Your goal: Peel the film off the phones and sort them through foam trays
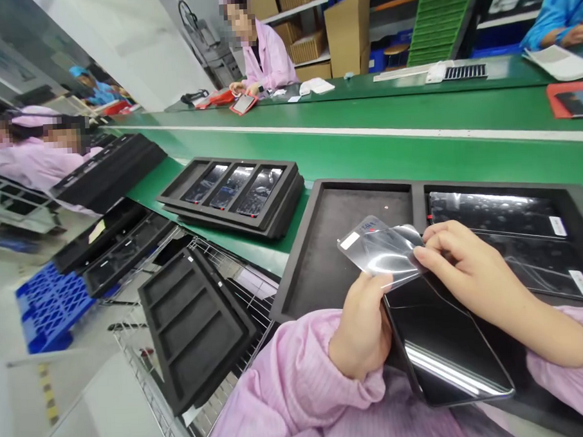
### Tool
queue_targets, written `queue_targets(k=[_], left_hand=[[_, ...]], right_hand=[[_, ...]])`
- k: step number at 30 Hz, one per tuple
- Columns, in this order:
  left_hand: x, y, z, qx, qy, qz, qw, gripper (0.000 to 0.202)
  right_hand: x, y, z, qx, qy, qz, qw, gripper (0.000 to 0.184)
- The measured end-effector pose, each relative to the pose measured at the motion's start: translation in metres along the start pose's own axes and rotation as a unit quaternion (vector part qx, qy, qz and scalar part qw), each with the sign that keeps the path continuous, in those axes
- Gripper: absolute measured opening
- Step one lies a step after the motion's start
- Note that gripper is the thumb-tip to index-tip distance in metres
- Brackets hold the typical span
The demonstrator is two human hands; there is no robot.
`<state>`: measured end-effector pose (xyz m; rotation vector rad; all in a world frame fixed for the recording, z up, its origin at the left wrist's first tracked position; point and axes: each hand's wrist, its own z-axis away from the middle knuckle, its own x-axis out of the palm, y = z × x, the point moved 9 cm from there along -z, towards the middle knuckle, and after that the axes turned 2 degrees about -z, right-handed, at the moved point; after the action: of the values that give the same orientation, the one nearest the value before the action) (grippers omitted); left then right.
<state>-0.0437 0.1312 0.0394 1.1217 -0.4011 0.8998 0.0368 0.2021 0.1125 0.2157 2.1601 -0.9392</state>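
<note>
My left hand (361, 325) is closed on the left edge of a black glossy phone panel (446, 344), which lies tilted over my lap. My right hand (468, 278) pinches a clear protective film (382, 247) that curls up off the panel's top end. Both wrists wear pink sleeves. Right behind my hands sits a black foam tray (322, 256); its left compartment is bare and its right compartment holds dark panels (494, 216) with white labels.
A second stack of black trays (232, 195) with three screens rests on the green conveyor (366, 151). Bare black trays (194, 326) lie on a wire rack at left. A person in pink works across the belt; others sit at far left and top right.
</note>
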Motion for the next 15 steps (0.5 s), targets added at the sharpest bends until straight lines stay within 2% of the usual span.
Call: queue_targets(k=[6, 9, 12, 14, 15], left_hand=[[-0.003, -0.002, 0.001, -0.003, 0.003, 0.014, 1.0, 0.017], [-0.005, -0.003, 0.0, -0.014, -0.001, 0.06, 0.998, 0.016], [-0.004, -0.015, 0.002, -0.095, -0.023, 0.112, 0.989, 0.021], [0.002, -0.023, 0.006, -0.148, -0.062, 0.119, 0.98, 0.03], [0.003, -0.023, 0.007, -0.149, -0.076, 0.113, 0.979, 0.032]], right_hand=[[0.005, 0.009, -0.001, 0.059, -0.024, -0.041, 0.997, 0.034], [0.003, 0.011, -0.001, 0.087, -0.017, -0.079, 0.993, 0.029], [-0.004, 0.002, -0.001, 0.096, 0.003, -0.115, 0.989, 0.022], [-0.014, -0.016, 0.0, 0.059, 0.024, -0.094, 0.994, 0.021], [-0.019, -0.027, 0.0, 0.03, 0.033, -0.075, 0.996, 0.019]])
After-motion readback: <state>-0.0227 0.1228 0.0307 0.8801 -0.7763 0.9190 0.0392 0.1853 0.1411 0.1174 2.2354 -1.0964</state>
